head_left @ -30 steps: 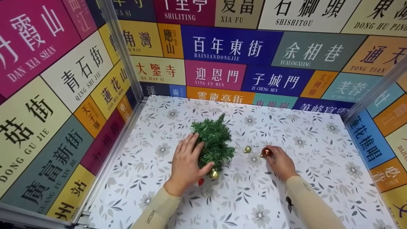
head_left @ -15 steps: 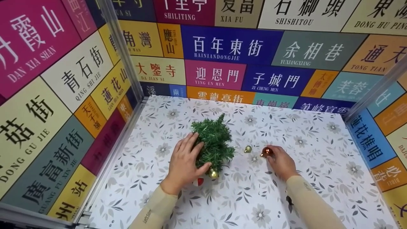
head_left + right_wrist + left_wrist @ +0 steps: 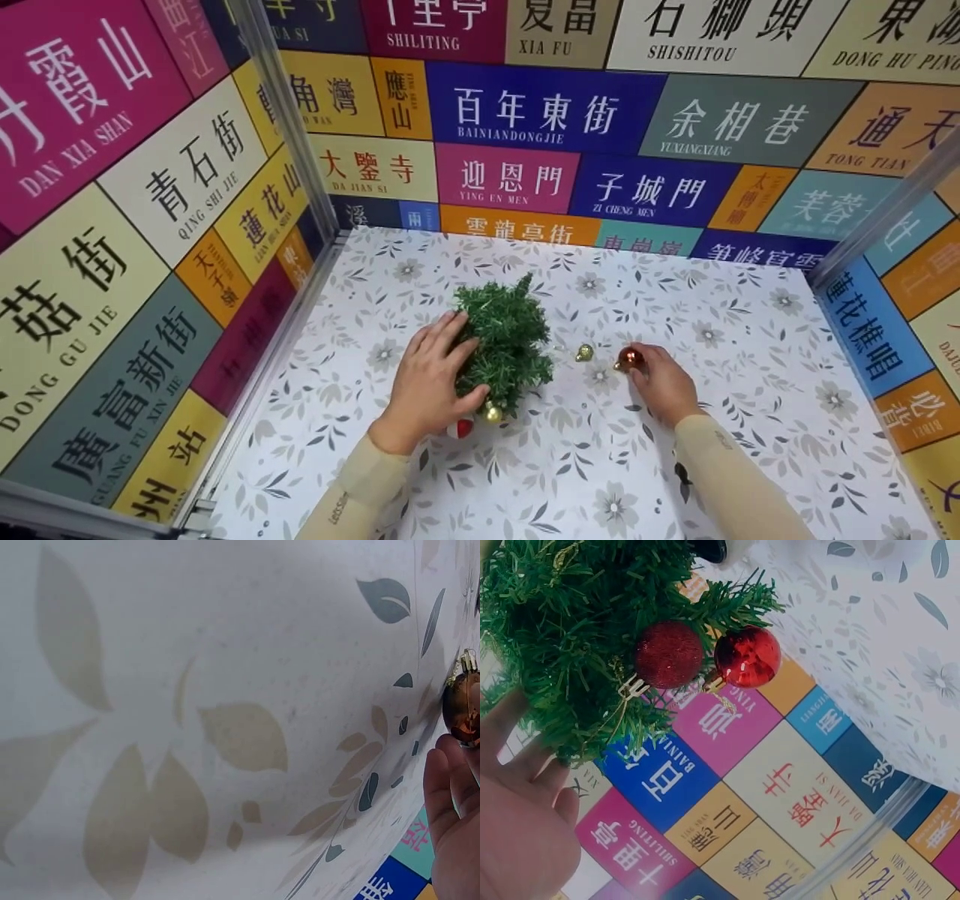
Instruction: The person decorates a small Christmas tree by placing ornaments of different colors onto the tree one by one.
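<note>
A small green Christmas tree (image 3: 504,337) stands mid-table in the head view. Along its left side lies my left hand (image 3: 427,379), thumb and fairly straight fingers touching the branches. At the tree's near foot, below the thumb, hang a gold bauble (image 3: 493,412) and a red one with a pale part (image 3: 461,428). The left wrist view shows a glittery red bauble (image 3: 669,655) and a shiny red bauble (image 3: 748,656) among the branches. My right hand (image 3: 667,386) pinches a copper-coloured bauble (image 3: 630,358) low over the table, its gold cap and string (image 3: 466,664) pointing away from the palm.
A small gold bauble (image 3: 585,352) lies on the table between the tree and my right hand. The tabletop (image 3: 750,420) has a white leaf-and-flower cover. Sign-patterned walls (image 3: 540,180) rise at the back and both sides, with metal posts (image 3: 289,127) at the corners.
My left hand has shifted slightly left and towards me, and the tree has turned a little with it. The gold and red baubles at its foot have swung left. My right hand stays in place.
</note>
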### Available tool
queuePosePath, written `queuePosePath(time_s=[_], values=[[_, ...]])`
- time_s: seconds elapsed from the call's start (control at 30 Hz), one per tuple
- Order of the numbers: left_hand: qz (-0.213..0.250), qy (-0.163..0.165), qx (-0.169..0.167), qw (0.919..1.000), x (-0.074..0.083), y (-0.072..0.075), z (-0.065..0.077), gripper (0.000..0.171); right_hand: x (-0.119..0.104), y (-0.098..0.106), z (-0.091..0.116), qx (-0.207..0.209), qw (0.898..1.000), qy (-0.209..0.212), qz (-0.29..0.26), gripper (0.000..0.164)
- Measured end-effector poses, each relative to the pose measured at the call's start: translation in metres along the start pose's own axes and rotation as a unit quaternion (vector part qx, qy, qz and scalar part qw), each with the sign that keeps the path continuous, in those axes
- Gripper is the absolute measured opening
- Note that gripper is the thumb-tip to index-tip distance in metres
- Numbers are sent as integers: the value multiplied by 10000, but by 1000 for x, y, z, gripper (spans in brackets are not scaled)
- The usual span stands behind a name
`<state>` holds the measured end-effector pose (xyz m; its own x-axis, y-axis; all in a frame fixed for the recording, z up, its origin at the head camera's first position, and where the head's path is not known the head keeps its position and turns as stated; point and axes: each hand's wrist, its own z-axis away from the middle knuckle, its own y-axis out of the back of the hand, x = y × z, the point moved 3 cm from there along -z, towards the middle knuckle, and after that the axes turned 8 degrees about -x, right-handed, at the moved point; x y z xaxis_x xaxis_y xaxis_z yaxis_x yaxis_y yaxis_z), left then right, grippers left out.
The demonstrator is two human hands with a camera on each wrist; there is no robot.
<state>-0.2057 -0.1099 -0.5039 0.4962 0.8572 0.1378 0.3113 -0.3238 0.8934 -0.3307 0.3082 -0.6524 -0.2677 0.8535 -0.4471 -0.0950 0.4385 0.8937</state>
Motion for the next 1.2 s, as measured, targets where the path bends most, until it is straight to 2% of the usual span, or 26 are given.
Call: queuePosePath(time_s=[0.67, 0.9, 1.2], values=[[23, -141, -171, 9998, -9, 7, -3, 57, 1, 0, -2, 56, 9999, 78, 35, 54], [18, -139, -203, 9997, -12, 6, -2, 57, 0, -1, -1, -41, 10000, -66, 5, 55], [68, -198, -99, 9997, -12, 7, -1, 54, 3, -2, -2, -58, 9999, -121, 47, 54]])
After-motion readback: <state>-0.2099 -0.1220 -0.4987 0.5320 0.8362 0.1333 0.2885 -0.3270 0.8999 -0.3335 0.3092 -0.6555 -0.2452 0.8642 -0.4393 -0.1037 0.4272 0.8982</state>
